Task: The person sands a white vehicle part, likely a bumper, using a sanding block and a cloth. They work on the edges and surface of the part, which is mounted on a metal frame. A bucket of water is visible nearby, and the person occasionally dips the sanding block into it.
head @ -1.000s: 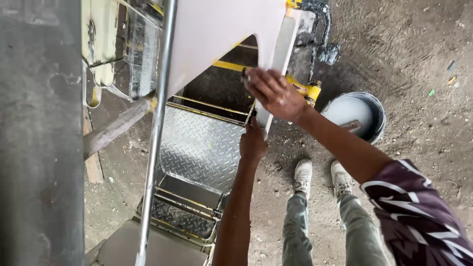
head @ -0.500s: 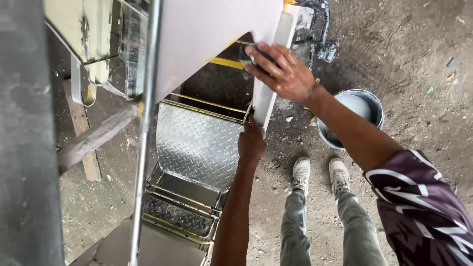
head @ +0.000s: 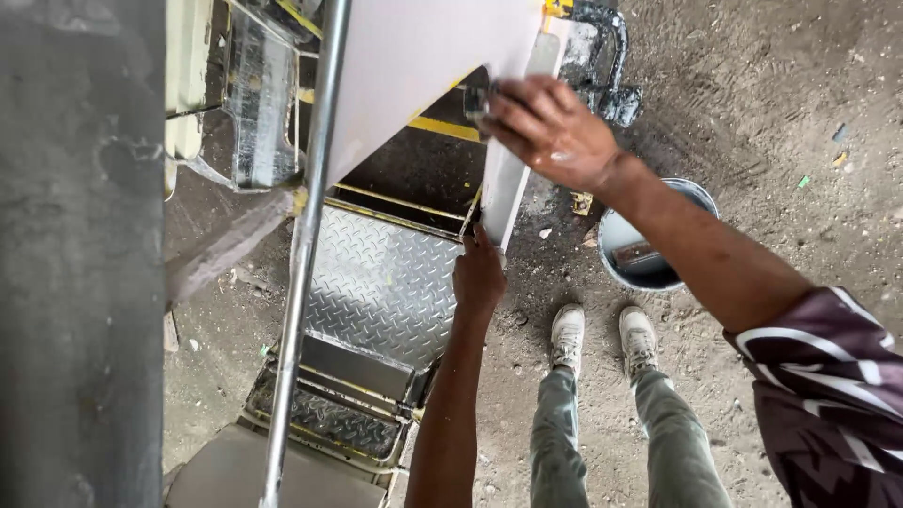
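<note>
Over dirt floor [head: 771, 113] | right hand [head: 550, 127] grip clenched on dark tool (blurred) | left hand [head: 478, 277] grasping pale panel [head: 423, 56] edge

— Where can we pass? 
— Right of the white panel [head: 423, 56] the dirt ground [head: 781, 103] lies open, apart from the paint bucket [head: 649, 249] near our shoes [head: 602, 339].
— And left? 
— The steel pole [head: 306, 245] and the concrete wall [head: 80, 254] hem us in; the checker-plate step [head: 381, 287] stays bare.

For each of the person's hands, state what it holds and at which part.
The left hand grips the pale panel at its lower end. The right hand presses a small dark tool, mostly hidden, against the panel higher up.
</note>
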